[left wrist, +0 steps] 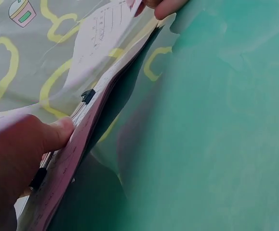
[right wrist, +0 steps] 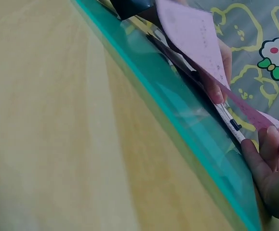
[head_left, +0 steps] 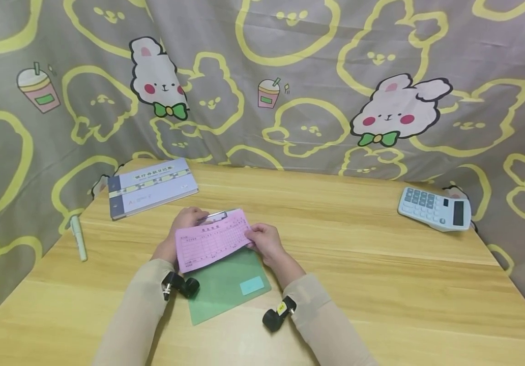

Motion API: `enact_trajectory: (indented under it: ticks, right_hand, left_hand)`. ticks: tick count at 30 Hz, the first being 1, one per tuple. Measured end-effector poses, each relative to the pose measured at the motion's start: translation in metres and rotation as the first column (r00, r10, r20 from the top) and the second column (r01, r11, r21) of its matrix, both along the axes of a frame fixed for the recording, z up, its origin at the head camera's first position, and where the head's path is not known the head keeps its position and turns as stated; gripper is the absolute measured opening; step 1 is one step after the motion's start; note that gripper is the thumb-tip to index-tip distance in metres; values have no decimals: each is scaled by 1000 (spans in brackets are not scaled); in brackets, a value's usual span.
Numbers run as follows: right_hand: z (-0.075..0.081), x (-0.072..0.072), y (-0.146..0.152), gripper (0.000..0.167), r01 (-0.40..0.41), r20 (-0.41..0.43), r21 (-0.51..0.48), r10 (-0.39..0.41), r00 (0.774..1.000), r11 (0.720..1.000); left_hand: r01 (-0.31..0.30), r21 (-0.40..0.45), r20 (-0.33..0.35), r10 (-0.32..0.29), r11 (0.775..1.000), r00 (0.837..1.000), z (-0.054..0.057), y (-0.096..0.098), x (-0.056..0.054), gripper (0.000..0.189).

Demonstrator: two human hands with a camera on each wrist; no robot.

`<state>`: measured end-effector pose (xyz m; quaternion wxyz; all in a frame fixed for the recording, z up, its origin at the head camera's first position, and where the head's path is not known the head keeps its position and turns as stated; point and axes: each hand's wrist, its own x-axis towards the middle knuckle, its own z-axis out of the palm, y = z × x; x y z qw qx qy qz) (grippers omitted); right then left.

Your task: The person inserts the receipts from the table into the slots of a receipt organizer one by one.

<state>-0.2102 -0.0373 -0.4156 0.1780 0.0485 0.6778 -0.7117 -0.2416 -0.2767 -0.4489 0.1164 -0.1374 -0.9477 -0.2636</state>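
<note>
A green clip folder with a light blue label lies in front of me, a metal clip along its far edge. My left hand grips that far edge, and in the left wrist view its thumb lies on the clip bar between black end pieces. A pink printed form is lifted over the folder. Its right edge is pinched by my right hand. In the right wrist view the form bends up from the folder's edge. More sheets sit under the clip.
A blue-grey account book lies at the back left of the wooden table. A pale green pen is near the left edge. At the right stands a light blue calculator. A patterned curtain hangs behind.
</note>
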Motion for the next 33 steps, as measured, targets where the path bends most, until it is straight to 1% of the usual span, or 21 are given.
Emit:
enact_trajectory:
  ticks: [1, 2, 3, 5, 6, 8, 11, 12, 15, 20, 24, 29, 31, 33]
  right_hand:
    - [0, 0, 1, 8, -1, 0, 7, 1, 1000, 1000]
    - [1, 0, 1, 7, 0, 2, 7, 0, 1000, 1000]
    - [1, 0, 1, 6, 0, 3, 5, 0, 1000, 1000]
    - [2, 1, 2, 3, -2, 0, 1, 2, 1000, 1000]
    - [1, 1, 2, 2, -2, -6, -2, 2, 1000, 1000]
    - [2, 1, 2, 4, -1, -5, -14, 1, 1000, 1000]
    - [2, 1, 3, 6, -6, -11, -23, 6, 1000, 1000]
    - [2, 1, 3, 6, -7, -11, -26, 7, 1000, 1000]
    - [2, 1, 3, 6, -17, -5, -31, 17, 1000, 999]
    - [1, 0, 5, 6, -37, 5, -50, 37, 999, 998]
    - [0, -1, 6, 7, -57, 5, -71, 58, 998, 996]
    - [0, 0, 6, 6, -66, 22, -91, 68, 997, 994]
    - [1, 0, 5, 2, -64, 20, -84, 66, 998, 994]
    - [1, 0, 4, 4, -61, 10, -60, 62, 998, 996]
  left_hand:
    - [-17, -29, 24, 18, 999, 1000, 15, 9, 10, 32]
    - [-6, -81, -11, 5, 997, 1000, 21, 14, 15, 32]
    - [6, -153, -69, -16, 988, 998, 25, 17, 19, 31]
    - [-8, -181, -71, -4, 983, 997, 33, 23, 26, 29]
    - [-16, -193, -70, 3, 981, 998, 35, 25, 28, 29]
    - [-34, -207, -62, 22, 978, 998, 35, 27, 29, 28]
    - [-53, -201, -63, 41, 978, 997, 35, 28, 31, 30]
    - [-54, -200, -67, 41, 978, 997, 34, 27, 30, 29]
    - [-47, -185, -62, 36, 982, 997, 34, 26, 30, 28]
    - [-19, -127, -2, 19, 992, 1000, 35, 23, 26, 27]
    - [-8, -105, 23, 10, 994, 1000, 37, 20, 24, 25]
    - [2, -95, 32, 1, 995, 999, 39, 19, 25, 24]
    - [10, -94, 23, -8, 996, 1000, 39, 19, 24, 24]
    - [16, -96, 13, -14, 995, 1000, 40, 19, 24, 24]
